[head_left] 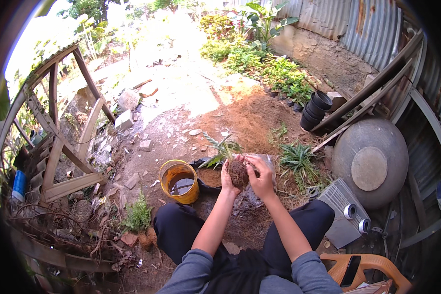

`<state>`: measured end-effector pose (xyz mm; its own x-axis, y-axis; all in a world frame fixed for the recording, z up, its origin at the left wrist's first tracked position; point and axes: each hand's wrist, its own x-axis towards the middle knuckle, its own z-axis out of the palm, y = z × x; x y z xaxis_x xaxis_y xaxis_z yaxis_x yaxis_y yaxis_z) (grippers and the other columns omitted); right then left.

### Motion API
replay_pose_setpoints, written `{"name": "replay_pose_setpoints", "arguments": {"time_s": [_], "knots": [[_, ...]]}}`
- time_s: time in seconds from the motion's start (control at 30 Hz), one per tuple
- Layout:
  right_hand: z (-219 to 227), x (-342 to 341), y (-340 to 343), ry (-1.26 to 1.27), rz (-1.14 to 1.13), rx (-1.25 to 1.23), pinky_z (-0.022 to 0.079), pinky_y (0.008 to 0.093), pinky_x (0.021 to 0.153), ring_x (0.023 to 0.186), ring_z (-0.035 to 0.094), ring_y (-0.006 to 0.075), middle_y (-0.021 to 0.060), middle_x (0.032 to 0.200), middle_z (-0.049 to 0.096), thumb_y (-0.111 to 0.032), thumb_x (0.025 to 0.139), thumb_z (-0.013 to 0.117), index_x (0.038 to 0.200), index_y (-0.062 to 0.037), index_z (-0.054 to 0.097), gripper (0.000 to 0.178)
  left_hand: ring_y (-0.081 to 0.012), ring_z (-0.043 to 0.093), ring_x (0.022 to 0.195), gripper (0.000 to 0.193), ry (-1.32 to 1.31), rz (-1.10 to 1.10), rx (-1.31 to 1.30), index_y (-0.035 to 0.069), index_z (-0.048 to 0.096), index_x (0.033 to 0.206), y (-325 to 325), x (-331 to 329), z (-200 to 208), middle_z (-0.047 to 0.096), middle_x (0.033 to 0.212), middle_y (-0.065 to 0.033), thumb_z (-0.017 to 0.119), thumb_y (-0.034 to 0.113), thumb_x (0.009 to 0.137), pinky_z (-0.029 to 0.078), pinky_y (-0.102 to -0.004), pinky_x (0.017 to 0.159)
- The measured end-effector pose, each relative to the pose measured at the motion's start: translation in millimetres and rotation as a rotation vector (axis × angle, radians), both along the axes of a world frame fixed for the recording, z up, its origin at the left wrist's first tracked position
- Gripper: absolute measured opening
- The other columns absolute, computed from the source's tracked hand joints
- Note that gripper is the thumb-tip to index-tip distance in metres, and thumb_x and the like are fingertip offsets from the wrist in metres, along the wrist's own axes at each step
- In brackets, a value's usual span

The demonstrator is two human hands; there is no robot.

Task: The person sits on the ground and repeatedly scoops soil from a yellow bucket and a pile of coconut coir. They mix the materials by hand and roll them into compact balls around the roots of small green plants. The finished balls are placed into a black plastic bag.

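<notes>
Between my two hands is a small leafy plant (224, 148) with its brown root ball (238, 173) bare of any pot. My left hand (228, 180) cups the root ball from the left side, fingers partly hidden behind it. On the other side, my right hand (260, 177) curls its fingers against the upper right of the ball. The plant's pale green, jagged leaves lean up and to the left. Just left of my hands stands a yellow bucket (192, 190) with dark liquid inside. Black plastic (208, 188) lies on the ground between bucket and hands.
Loose brown fibre (250, 120) is spread over the ground ahead. Several spiky green plants (299, 164) lie to the right, near stacked black pots (315, 110). A large round grey basin (370, 164) leans at the right. An orange plastic chair (399, 279) carries a phone (351, 271). Wooden frames (73, 186) stand left.
</notes>
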<state>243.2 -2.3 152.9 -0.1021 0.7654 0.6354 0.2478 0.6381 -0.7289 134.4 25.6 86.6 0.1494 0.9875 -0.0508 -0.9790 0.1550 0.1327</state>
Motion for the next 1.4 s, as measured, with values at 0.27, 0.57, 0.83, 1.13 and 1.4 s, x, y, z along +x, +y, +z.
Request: {"name": "replay_pose_setpoints", "arguments": {"time_s": [0.27,0.57,0.83,1.13,1.4], "knots": [[-88,-70,62,1.267,0.406,-1.024,0.051,0.0338,0.068,0.07,0.061,0.0195,0.008,0.077,0.063,-0.019,0.084,0.05,0.076,-0.0055,0.06,0.019,-0.0242,0.054,0.094,0.041,-0.027,0.399,0.142,0.009,0.05,0.118,-1,-115,-7,0.057,0.108,-0.0045,0.038,0.036,0.089,0.044,-0.0426,0.085],[-198,-222,93,0.593,0.57,-1.537,0.052,0.034,0.068,0.073,0.06,0.0198,0.0093,0.083,0.061,-0.026,0.086,0.049,0.088,-0.0028,0.058,0.025,-0.0228,0.055,0.09,0.041,-0.007,0.839,0.033,0.011,0.047,0.12,-30,-228,-38,0.057,0.105,-0.0039,0.036,0.037,0.091,0.046,-0.0425,0.082],[-261,-304,123,-0.217,0.464,-1.466,0.05,0.029,0.052,0.06,0.062,0.0171,0.0096,0.076,0.063,-0.012,0.079,0.051,0.081,0.0004,0.06,0.016,-0.0197,0.054,0.091,0.04,-0.089,0.946,-0.048,0.013,0.047,0.122,-35,-243,-70,0.056,0.105,-0.0004,0.042,0.035,0.089,0.045,-0.0389,0.083],[-347,-295,125,-0.778,0.322,-1.086,0.047,0.0369,0.081,0.094,0.06,0.03,0.0226,0.096,0.062,-0.024,0.073,0.056,0.094,0.0075,0.061,0.037,-0.0224,0.051,0.089,0.042,-0.163,0.893,-0.13,0.011,0.045,0.123,-19,-234,-65,0.055,0.102,-0.0039,0.04,0.036,0.09,0.045,-0.0409,0.078],[-254,-282,136,-0.101,0.73,-1.641,0.052,0.0327,0.052,0.056,0.059,0.0176,0.0063,0.065,0.058,-0.026,0.086,0.048,0.074,-0.0056,0.056,0.025,-0.0226,0.053,0.089,0.041,-0.169,0.917,-0.105,0.011,0.046,0.122,-28,-225,-72,0.054,0.104,-0.0051,0.039,0.036,0.09,0.047,-0.0414,0.078]]}}
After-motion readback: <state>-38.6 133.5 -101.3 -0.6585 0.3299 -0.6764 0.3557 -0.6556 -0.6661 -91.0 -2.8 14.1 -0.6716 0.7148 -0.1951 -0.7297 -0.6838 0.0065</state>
